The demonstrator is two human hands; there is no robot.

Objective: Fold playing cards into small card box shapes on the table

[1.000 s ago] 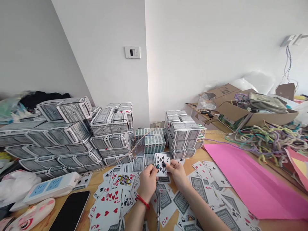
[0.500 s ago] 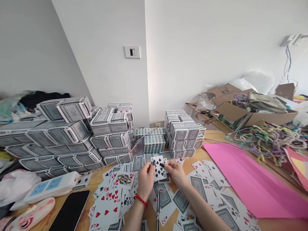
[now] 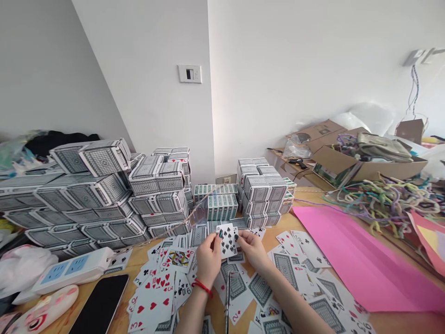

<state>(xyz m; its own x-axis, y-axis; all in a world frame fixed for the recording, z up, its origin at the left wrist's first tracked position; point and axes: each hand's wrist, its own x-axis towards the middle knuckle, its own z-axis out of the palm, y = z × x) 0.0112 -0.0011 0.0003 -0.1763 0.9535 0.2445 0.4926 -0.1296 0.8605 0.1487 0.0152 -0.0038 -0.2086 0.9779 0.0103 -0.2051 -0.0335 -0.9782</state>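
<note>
A ten of spades (image 3: 228, 245) is held up in front of me, and the corner of another playing card marked 5 (image 3: 235, 228) shows behind it. My left hand (image 3: 209, 255), with a red cord bracelet at the wrist, pinches the cards at their left edge. On the opposite side my right hand (image 3: 253, 250) has thumb and fingers closed on the right edge. Below and around both hands lie loose playing cards, some face up, some back up. A three of hearts (image 3: 153, 304) tops the pile on the left.
Blocks built from folded playing cards (image 3: 104, 190) are stacked at the left, with more blocks (image 3: 264, 190) right of centre. Green card packs (image 3: 222, 207) stand between. A phone (image 3: 100, 304) and power strip (image 3: 74, 271) lie left; pink paper (image 3: 361, 264) and tangled cords (image 3: 389, 199) lie right.
The view has shifted slightly. My hands keep their grip on the cards, and the ten of spades is turned a little, with its right edge nearer my right fingers.
</note>
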